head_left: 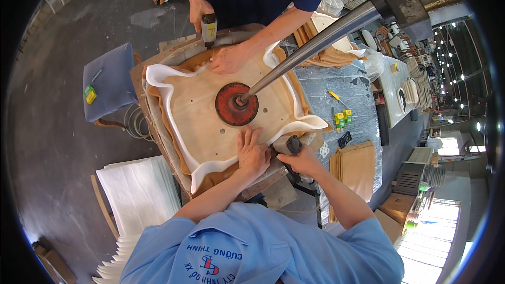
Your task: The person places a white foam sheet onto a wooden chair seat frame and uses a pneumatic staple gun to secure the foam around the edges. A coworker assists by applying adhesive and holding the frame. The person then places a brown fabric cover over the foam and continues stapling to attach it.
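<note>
A plywood seat panel lies over white foam and tan-brown covering, whose edges curl up around it. A red round pad on the end of a steel rod bears on the panel's middle. My left hand rests at the panel's near edge, its fingers stretched out over the wood. Just right of it, my right hand is closed around the handle of a staple gun, whose nose is near that edge.
Across from me, a person's hand holds another staple gun; their other hand touches the far edge. Right stands a plastic-covered table with small green-yellow boxes and brown sheets. Left are a blue seat and stacked white sheets.
</note>
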